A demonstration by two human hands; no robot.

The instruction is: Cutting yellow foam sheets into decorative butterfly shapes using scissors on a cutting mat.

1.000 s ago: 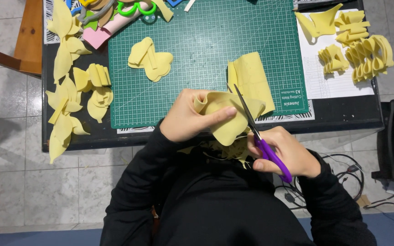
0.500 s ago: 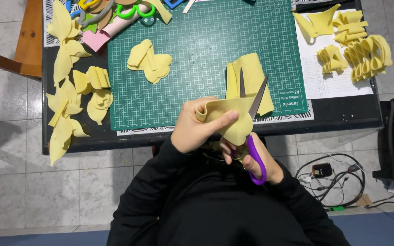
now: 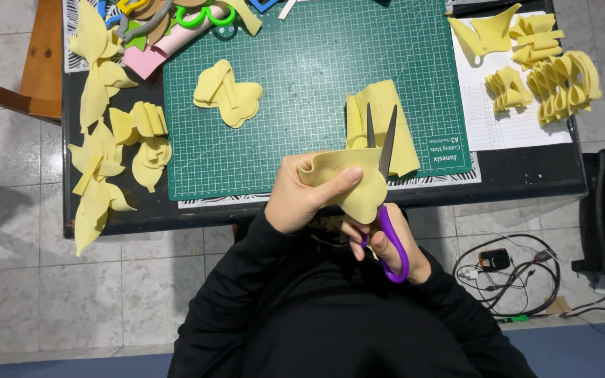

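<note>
The purple-handled scissors (image 3: 384, 189) run lengthwise away from the person, blades parted in a narrow V with tips pointing toward the far edge of the green cutting mat (image 3: 302, 77). The right hand (image 3: 386, 245) sits low near the body, fingers hooked through the handle loops. The left hand (image 3: 295, 199) comes in from the left, thumb on top, pinching a folded yellow foam piece (image 3: 348, 182) between thumb and fingers, just left of the blades and touching them.
</note>
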